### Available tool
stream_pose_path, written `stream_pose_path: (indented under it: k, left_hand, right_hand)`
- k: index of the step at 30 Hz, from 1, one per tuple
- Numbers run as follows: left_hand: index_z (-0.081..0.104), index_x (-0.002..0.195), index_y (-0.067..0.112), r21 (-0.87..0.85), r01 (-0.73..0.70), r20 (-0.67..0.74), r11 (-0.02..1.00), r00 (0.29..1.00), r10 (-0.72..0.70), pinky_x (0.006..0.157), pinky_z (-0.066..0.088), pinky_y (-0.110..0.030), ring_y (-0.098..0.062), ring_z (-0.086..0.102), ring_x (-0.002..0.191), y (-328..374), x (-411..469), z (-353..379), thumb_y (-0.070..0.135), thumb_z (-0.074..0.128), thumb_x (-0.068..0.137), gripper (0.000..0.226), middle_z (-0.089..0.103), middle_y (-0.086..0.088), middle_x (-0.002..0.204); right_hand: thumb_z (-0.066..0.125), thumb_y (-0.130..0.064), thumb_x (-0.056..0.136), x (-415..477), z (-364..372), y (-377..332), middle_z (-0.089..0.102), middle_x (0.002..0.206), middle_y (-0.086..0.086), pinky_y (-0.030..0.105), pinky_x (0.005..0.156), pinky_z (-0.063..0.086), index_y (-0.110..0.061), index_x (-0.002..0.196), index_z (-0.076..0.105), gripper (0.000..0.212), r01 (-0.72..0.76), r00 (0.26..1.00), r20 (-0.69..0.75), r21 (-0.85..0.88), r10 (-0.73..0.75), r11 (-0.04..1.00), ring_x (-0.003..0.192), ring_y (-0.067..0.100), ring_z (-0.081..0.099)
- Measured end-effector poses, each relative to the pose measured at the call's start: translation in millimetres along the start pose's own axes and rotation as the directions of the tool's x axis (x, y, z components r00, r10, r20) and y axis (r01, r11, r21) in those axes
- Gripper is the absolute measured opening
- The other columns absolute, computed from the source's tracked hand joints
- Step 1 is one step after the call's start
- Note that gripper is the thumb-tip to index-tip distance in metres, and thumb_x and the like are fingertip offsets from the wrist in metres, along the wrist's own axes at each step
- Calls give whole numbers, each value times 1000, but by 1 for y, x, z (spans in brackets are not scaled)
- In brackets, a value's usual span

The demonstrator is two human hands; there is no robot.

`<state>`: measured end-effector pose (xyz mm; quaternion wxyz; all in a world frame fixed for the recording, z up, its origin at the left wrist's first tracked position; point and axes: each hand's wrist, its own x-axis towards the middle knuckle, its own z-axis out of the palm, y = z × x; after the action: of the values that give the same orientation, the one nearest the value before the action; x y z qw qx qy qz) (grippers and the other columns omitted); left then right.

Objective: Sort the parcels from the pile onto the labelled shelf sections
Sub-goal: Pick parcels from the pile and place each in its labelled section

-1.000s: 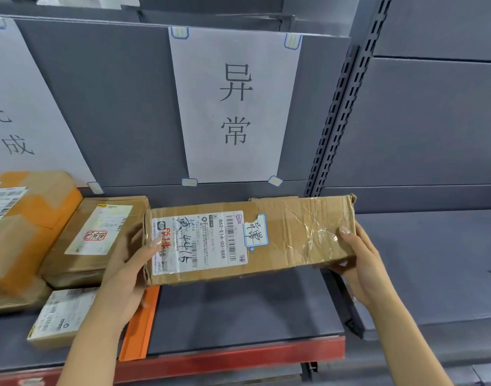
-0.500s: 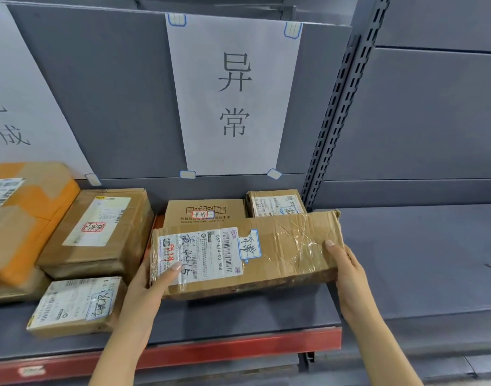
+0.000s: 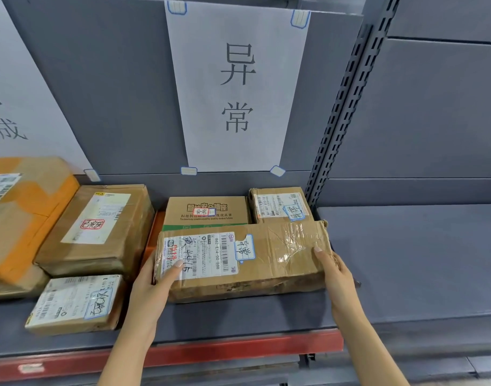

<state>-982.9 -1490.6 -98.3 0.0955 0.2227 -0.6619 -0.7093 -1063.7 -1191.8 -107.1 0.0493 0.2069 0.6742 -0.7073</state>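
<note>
Lowered since half a second ago: long parcel (image 3: 238, 263) now appears to sit on the shelf (image 3: 238, 316), centre frame, under the paper sign (image 3: 237, 87), just in front of a printed box (image 3: 206, 211). Left hand (image 3: 152, 288) and right hand (image 3: 336, 277) grip its ends. Release remains; pile not in view.

Soft, even light from above. Glare glints on clear tape (image 3: 293, 242) across the long brown cardboard parcel (image 3: 264, 271). Wide-angle distortion bows the slotted grey steel upright (image 3: 347, 101) at 2 o'clock; the orange-taped cardboard box (image 3: 29, 218) at 9 o'clock looks blurred
</note>
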Motion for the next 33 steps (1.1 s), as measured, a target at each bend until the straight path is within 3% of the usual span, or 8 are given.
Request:
stream_pose_path:
  k: [4,7,13,23,26,30,32,33]
  left_hand:
    - [56,132,39,0,-12,-35,1000,999,12,102,45,-35,-6,59,116,-1,2,5,24,67,90,46,67,15,120]
    - [56,129,43,9,-25,-77,1000,997,25,104,45,-40,-9,59,117,-1,4,6,23,68,90,46,67,15,121]
    - [56,125,45,17,-54,-128,998,990,56,104,46,-42,-8,59,116,-2,4,8,20,70,88,47,67,16,118]
    - [55,124,46,40,-86,-132,996,987,90,103,46,-40,-9,59,116,-2,1,9,22,70,88,46,66,16,116]
    - [54,128,38,131,-111,-139,985,982,129,98,43,-31,-8,55,117,5,-3,11,25,68,90,44,63,17,118]
    - [43,145,27,322,-183,-180,929,951,250,109,31,-29,-5,39,132,10,-16,13,31,62,92,56,45,9,147]
    - [40,147,24,474,-257,-144,842,921,362,114,26,-32,-8,33,139,7,-25,13,38,56,93,58,39,6,152]
    - [39,147,21,582,-302,-98,755,896,434,116,23,-33,-11,29,143,5,-28,13,43,52,95,58,37,4,154]
  right_hand:
    - [66,-36,93,-1,6,-3,64,120,-8,33,100,42,-26,138,53,48,37,999,-1,9,-37,999,108,11,59]
    - [65,-33,94,1,8,-3,63,119,-15,37,105,44,-34,136,52,45,87,996,-4,7,-87,996,105,0,57]
    - [64,-31,94,2,7,0,60,111,-25,37,102,46,-37,135,52,43,136,991,2,2,-136,991,104,-2,57]
    - [64,-30,95,4,5,2,61,110,-22,40,104,47,-40,130,52,38,157,987,35,-8,-157,988,102,-1,58]
    - [64,-32,95,4,2,0,61,124,-14,41,106,46,-34,138,50,46,183,983,34,-56,-181,982,107,0,57]
    - [63,-32,96,-3,-3,-2,53,141,-13,35,107,43,-35,146,43,54,299,954,26,-195,-300,934,126,9,52]
    - [59,-34,98,-8,-5,2,43,150,-16,35,115,35,-34,148,40,54,434,892,55,-376,-448,819,141,9,38]
    - [56,-37,99,-10,-6,5,33,155,-17,35,120,26,-33,150,38,54,519,834,105,-484,-542,704,148,8,25]
